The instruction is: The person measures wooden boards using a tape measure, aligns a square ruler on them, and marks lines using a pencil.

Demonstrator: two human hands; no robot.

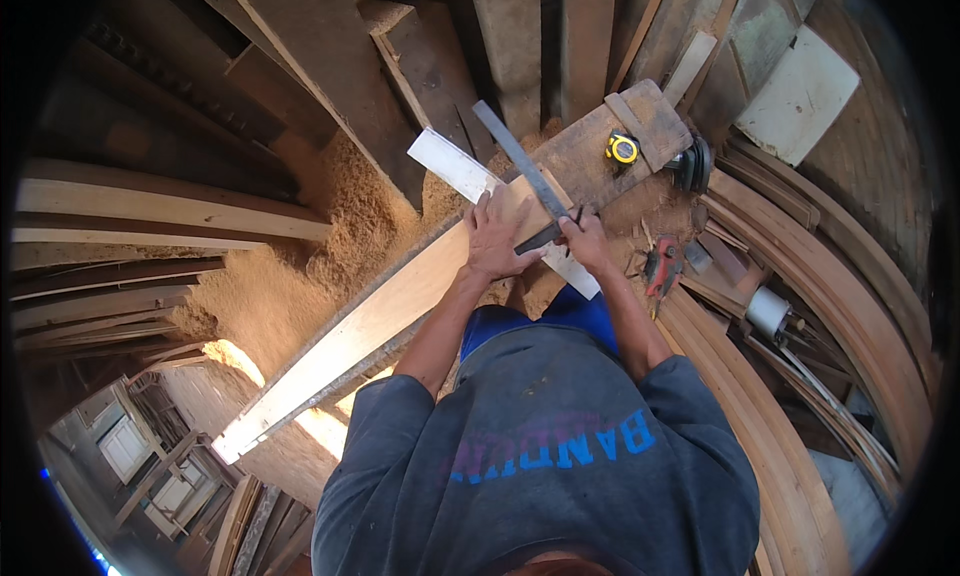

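A long pale wooden board (375, 306) runs diagonally from the lower left up to my hands. Across its upper end lies a try square, its grey metal blade (518, 158) pointing up and left and its dark stock by the board's near edge. My left hand (494, 236) lies flat on the board, fingers spread, thumb reaching toward the stock. At the blade's lower end is my right hand (586, 242), fingers pinched together; whatever they hold is too small to make out. A white strip (450, 164) crosses under the board and sticks out on both sides.
A yellow-and-black tape measure (622, 151) sits on a dusty wooden bench (590, 136). Right of my arm lies a red-and-black tool (662, 266), near a white cylinder (767, 311). Sawdust (350, 226) is heaped at the left. Stacked planks (840, 276) surround the bench.
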